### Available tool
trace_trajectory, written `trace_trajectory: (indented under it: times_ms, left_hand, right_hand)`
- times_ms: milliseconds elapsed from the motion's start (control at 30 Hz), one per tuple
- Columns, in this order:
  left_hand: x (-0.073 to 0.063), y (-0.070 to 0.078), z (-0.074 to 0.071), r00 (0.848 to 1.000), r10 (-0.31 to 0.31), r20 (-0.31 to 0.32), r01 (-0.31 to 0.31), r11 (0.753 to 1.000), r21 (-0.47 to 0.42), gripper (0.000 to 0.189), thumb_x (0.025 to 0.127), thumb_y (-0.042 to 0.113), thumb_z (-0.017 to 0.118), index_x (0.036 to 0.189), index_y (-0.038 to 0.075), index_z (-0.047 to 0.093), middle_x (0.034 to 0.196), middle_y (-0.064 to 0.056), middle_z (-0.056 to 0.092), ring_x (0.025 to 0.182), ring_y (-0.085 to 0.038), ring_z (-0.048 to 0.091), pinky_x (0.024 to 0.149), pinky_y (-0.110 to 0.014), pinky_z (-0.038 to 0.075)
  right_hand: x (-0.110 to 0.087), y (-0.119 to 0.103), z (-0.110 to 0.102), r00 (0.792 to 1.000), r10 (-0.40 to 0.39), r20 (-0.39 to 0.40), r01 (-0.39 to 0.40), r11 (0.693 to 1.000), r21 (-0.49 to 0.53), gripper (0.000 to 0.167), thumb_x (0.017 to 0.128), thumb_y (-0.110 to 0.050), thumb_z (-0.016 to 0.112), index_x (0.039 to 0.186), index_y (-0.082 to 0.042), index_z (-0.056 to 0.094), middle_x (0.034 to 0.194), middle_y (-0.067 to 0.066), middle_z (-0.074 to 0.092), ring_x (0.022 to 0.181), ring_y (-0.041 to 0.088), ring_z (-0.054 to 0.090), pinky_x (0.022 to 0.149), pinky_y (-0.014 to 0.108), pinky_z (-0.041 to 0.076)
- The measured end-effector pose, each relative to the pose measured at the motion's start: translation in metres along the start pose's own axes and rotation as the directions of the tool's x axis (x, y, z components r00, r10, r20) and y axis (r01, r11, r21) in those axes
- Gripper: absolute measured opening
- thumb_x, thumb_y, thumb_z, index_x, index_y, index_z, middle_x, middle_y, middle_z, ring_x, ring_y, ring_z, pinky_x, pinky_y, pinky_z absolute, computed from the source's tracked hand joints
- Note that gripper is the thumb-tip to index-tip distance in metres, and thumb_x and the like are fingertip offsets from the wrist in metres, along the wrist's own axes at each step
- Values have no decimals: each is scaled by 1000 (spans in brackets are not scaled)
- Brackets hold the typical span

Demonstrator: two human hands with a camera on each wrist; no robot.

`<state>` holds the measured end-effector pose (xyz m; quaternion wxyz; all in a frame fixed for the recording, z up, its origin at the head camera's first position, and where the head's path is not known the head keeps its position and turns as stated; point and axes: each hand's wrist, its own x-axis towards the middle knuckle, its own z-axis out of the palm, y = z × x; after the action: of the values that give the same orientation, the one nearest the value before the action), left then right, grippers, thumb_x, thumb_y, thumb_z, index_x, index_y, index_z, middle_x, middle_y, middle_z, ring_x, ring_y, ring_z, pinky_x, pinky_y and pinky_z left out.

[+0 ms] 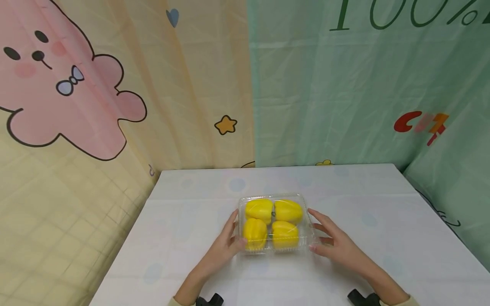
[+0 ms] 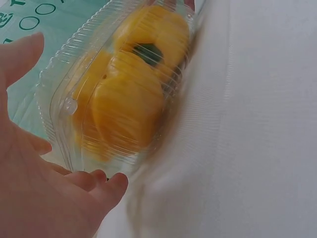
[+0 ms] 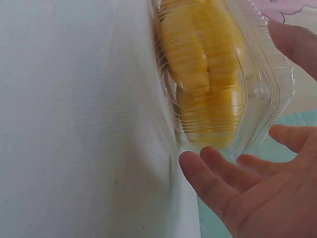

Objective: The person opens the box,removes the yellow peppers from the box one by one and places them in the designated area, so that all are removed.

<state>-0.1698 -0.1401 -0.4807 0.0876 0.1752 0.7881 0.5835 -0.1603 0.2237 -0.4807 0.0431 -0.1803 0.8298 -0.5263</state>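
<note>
A clear plastic clamshell box [image 1: 308, 231] stands on the white table with its lid down. Several yellow bell peppers [image 1: 285, 234] lie inside, grouped in two rows; one shows a dark green stem end in the left wrist view. My left hand [image 1: 225, 244] is at the box's left side, thumb close to the front corner and fingers spread along the wall. Opposite it, my right hand [image 1: 334, 240] stands at the right side with its fingers apart. Both wrist views show the fingers loosely extended beside the ridged walls [image 2: 54, 99], not wrapped round the box.
The white table [image 1: 183, 238] extends around the box on all sides, its back edge meeting a beige and green printed curtain [image 1: 325, 85]. A dark wrist mount [image 1: 209, 300] sits by the left sleeve and another [image 1: 363, 298] by the right.
</note>
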Motion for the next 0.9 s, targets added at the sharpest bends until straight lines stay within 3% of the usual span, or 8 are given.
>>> trace_trajectory:
  times_ms: [200, 400, 567, 900]
  left_hand:
    - [2, -3, 3, 1000, 1, 19, -1, 1000, 22, 104, 92, 42, 72, 163, 23, -1, 168, -6, -8, 152, -35, 11, 115, -59, 25]
    - [2, -5, 3, 999, -3, 36, 2, 1000, 25, 114, 87, 35, 80, 162, 27, -5, 166, 7, -14, 153, -21, 2, 119, -47, 19]
    - [2, -5, 5, 999, -4, 44, 3, 1000, 26, 120, 84, 27, 84, 162, 26, -7, 166, 4, -15, 152, -20, 1, 120, -42, 17]
    - [3, -9, 6, 999, -3, 51, 3, 1000, -8, 121, 85, 21, 83, 161, 27, -11, 166, -2, -20, 152, -20, -6, 120, -44, 10]
  right_hand:
    - [1, 3, 4, 999, -36, -6, 36, 997, -62, 100, 83, -27, 85, 161, -29, 22, 165, 4, 17, 137, 45, 40, 94, 53, 52]
    - [3, 3, 6, 999, -25, -23, 22, 996, -88, 99, 84, -24, 84, 161, -30, 21, 166, 0, 16, 136, 42, 42, 93, 51, 53]
    - [1, 4, 8, 999, -46, -13, 45, 997, -69, 97, 88, -16, 79, 162, -29, 18, 167, 1, 12, 138, 48, 39, 94, 58, 51]
    - [1, 8, 11, 993, -95, 63, 94, 995, 17, 83, 100, -13, 61, 163, -27, 8, 169, 5, 3, 140, 55, 30, 96, 73, 39]
